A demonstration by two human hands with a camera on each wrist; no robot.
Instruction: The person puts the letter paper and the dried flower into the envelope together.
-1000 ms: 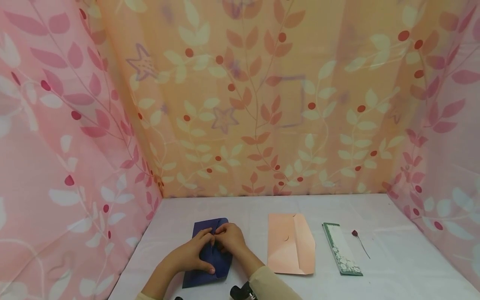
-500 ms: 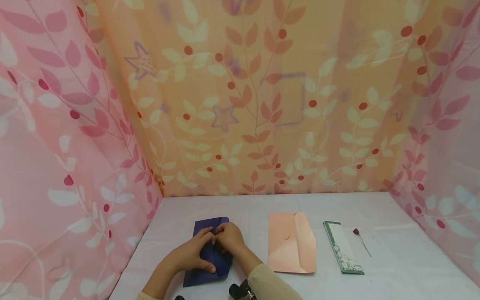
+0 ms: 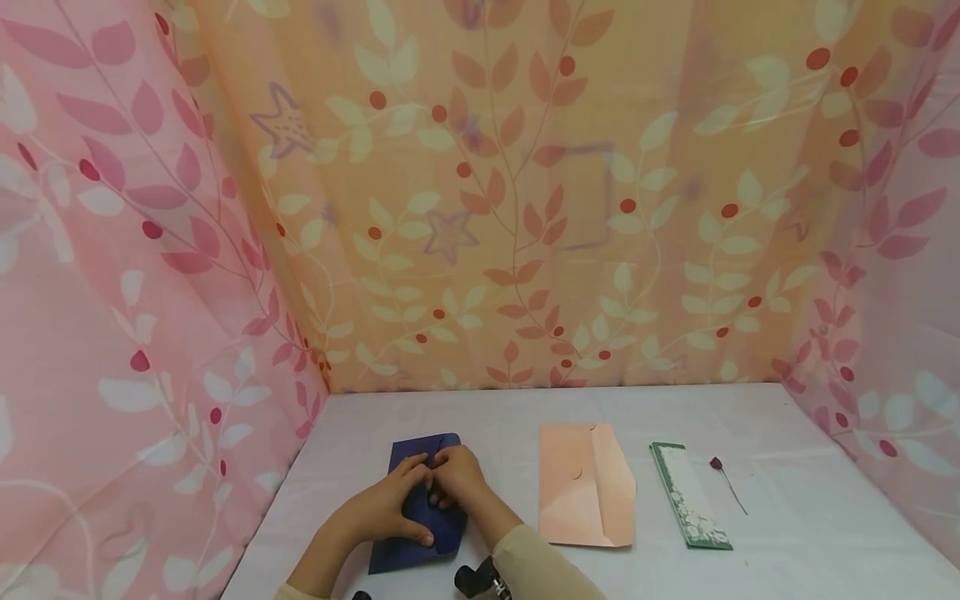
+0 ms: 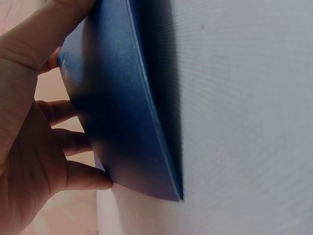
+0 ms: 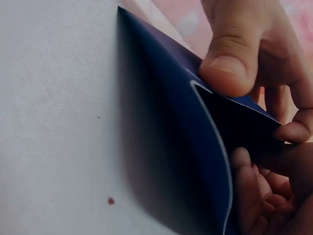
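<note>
A dark blue envelope (image 3: 447,527) lies at the left part of the table, its flap side toward the right. My left hand (image 3: 378,508) grips it, with the thumb over its near part and the fingers spread along the far left edge. Close against those fingertips, my right hand (image 3: 461,479) pinches the envelope near the flap fold, fingers curled. In the right wrist view the envelope's mouth (image 5: 215,120) gapes, and the left thumb (image 5: 227,73) presses on its upper panel. Seen from the left wrist, one corner of the envelope (image 4: 122,117) tilts up off the cloth. Whether something is inside is hidden.
To the right lies a peach envelope (image 3: 570,517) with its flap unfolded. Beyond it are a green-bordered floral card (image 3: 686,500) and a small dried red rose (image 3: 716,463) on a thin stem. Patterned curtains (image 3: 510,208) enclose the white table (image 3: 810,500) at the back and sides.
Both hands stay at nearly the same place on the dark blue envelope. The whole head view has shifted very slightly; nothing has been let go or picked up.
</note>
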